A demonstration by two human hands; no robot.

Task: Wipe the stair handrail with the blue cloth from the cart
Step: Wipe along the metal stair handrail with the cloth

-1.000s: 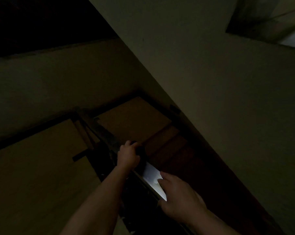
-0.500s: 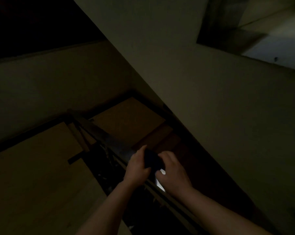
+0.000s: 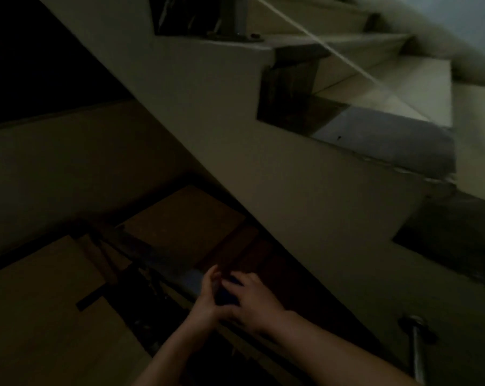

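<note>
On the rail (image 3: 163,264), both hands meet: the left hand (image 3: 208,299) and right hand (image 3: 252,299) press together around what looks like the dark cloth (image 3: 227,295).

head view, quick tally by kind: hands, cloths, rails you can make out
Hands: 2, the left hand and the right hand, close together on the rail.
Cloths: 1, a dark blue cloth between the hands; too dim to tell which grip holds it.
Rails: 2, the dark stair handrail under the hands and a grey metal wall rail at lower right.
Total: 5
</note>
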